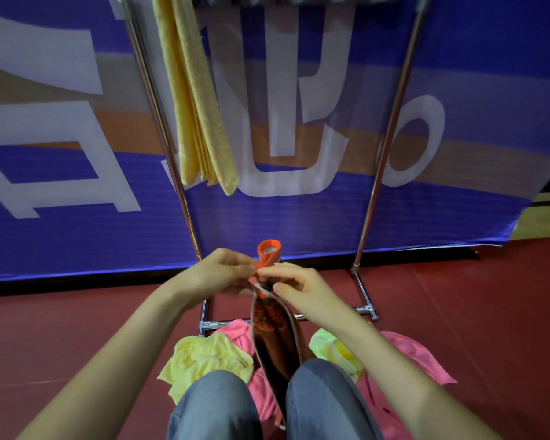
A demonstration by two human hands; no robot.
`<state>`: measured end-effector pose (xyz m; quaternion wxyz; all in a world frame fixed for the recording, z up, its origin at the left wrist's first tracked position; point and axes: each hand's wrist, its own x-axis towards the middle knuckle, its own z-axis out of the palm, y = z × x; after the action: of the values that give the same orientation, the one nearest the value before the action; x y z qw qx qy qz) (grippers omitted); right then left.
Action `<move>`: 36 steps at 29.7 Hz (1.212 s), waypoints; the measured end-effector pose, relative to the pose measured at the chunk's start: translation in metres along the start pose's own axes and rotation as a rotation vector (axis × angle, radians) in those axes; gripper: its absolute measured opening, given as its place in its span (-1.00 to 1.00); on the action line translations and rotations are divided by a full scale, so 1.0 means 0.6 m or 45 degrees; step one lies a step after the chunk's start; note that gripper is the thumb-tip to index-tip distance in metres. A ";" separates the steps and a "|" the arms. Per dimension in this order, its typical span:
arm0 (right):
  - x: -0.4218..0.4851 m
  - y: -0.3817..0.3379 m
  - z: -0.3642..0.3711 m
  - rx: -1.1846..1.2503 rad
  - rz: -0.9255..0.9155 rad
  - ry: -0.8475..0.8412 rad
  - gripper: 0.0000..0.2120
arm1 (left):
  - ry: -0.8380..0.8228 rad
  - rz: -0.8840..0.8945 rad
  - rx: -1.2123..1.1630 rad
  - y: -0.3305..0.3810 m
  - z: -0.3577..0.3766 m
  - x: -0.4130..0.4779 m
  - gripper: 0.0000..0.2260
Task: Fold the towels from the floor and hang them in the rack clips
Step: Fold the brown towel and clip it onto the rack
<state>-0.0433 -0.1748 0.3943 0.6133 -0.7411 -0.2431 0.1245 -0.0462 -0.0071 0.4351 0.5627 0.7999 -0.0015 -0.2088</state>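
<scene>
Pinching the curled top of a narrow-folded orange towel [273,335], grey-edged and dark-patterned, with left hand [223,273] and right hand [299,289], strip hanging between knees over crumpled towels [204,357], facing the rack [391,128].

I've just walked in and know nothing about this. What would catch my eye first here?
In the centre, the left hand and right hand pinch the top of a narrow folded orange towel, which hangs down from them. Up at the left, a long folded yellow terry towel hangs from the shiny metal rack. On the dark red floor below lies a crumpled heap of pale yellow, pink and green towels.
</scene>
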 end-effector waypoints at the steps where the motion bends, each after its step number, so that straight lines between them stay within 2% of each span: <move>1: -0.002 0.002 -0.003 0.041 -0.003 -0.007 -0.62 | -0.028 0.021 0.067 -0.001 0.000 -0.003 -0.76; 4: -0.003 0.008 -0.019 0.022 -0.035 0.009 -0.66 | -0.134 0.101 0.186 0.000 -0.001 -0.014 -0.76; 10: 0.006 0.004 -0.063 -0.311 -0.065 -0.076 -0.71 | -0.296 0.180 0.211 0.010 -0.010 -0.022 -0.79; 15: 0.018 0.018 -0.099 -0.655 0.012 -0.130 -0.89 | -0.269 0.215 0.299 0.019 -0.011 -0.019 -0.78; 19: 0.025 0.026 -0.118 -0.832 0.016 -0.142 -0.88 | -0.134 0.226 0.376 0.019 -0.015 -0.015 -0.79; 21: 0.029 0.018 -0.123 -0.708 0.007 -0.108 -0.93 | 0.049 0.276 0.637 0.017 -0.017 -0.011 -0.81; 24: 0.041 -0.017 -0.142 -0.603 -0.025 0.040 -0.82 | 0.266 0.447 0.972 0.022 -0.026 -0.004 -0.85; 27: 0.054 -0.069 -0.169 -0.574 -0.070 0.119 -0.88 | 0.392 0.595 0.988 0.047 -0.041 -0.004 -0.84; 31: 0.054 -0.113 -0.197 -0.469 -0.127 0.110 -0.91 | 0.525 0.798 0.957 0.090 -0.050 -0.014 -0.73; 36: 0.047 -0.118 -0.218 -0.528 -0.135 0.161 -0.90 | 0.579 0.857 1.060 0.110 -0.048 -0.017 -0.76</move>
<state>0.0292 -0.2622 0.4946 0.4676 -0.8438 -0.2631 -0.0074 -0.0304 -0.0027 0.5058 0.2222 0.9340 -0.2166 0.1769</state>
